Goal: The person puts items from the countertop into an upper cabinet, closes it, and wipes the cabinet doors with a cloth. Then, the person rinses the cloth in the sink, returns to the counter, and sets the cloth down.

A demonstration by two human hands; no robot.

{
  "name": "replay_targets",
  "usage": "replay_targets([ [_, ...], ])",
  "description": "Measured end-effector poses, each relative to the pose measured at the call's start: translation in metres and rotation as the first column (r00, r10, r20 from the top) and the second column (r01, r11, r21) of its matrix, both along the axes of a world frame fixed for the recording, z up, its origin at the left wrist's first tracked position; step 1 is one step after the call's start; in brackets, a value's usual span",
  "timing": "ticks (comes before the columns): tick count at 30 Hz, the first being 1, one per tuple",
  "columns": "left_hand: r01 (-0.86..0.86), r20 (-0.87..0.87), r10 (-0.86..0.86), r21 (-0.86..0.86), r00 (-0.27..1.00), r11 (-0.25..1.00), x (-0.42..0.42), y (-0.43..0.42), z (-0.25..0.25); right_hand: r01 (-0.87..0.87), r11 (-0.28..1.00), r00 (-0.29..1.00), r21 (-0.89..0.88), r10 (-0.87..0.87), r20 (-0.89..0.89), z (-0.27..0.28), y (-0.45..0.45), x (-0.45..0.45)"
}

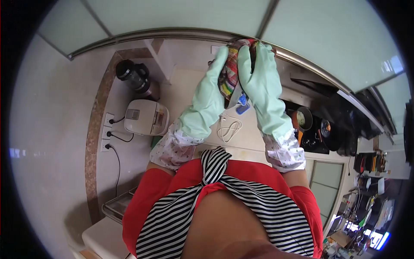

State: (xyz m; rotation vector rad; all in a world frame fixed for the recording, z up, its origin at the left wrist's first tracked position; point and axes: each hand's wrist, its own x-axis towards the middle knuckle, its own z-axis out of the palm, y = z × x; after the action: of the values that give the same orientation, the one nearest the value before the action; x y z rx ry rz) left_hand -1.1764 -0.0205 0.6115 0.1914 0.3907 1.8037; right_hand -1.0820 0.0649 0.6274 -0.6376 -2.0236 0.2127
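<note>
**One Bundle Held Up by the Cabinet Edge**

One patterned bundle (231, 71) was gripped between the person's left hand (215, 72) and right hand (261, 71), both gloved, near the cabinets (185, 17). One white cable (220, 129) lay on the counter (185, 90). One rice cooker (146, 118) and one blender (133, 77) stood leftward.
</note>
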Motion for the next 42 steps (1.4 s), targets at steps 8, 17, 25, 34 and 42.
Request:
replay_targets([
  [8, -0.138, 0.067, 0.130, 0.142, 0.989, 0.980, -0.063, -0.021, -0.007, 0.164, 0.983, 0.956, 0.085, -0.180, 0.231, 0.016, -0.023, -0.089],
  [17, -0.356, -0.126, 0.367, 0.101, 0.922, 0.929, -0.067, -0.022, -0.023, 0.039, 0.998, 0.944, 0.050, -0.054, 0.326, 0.025, -0.035, -0.101],
  [25, -0.462, 0.191, 0.427, 0.225, 0.884, 0.858, -0.142, -0.089, -0.019, -0.680, 0.729, 0.633, -0.076, 0.636, 0.441, 0.032, -0.072, -0.187],
  [34, -0.879, -0.150, 0.938, 0.329, 0.313, 0.345, -0.259, -0.078, 0.058, -0.465, 0.691, 0.831, 0.553, 0.557, 0.002, 0.138, -0.049, -0.130],
  [42, -0.956, -0.171, 0.985, 0.290, -0.005, 0.046, -0.299, -0.048, 0.164, -0.409, 0.729, 0.863, 0.548, 0.504, -0.026, 0.156, 0.013, -0.093],
])
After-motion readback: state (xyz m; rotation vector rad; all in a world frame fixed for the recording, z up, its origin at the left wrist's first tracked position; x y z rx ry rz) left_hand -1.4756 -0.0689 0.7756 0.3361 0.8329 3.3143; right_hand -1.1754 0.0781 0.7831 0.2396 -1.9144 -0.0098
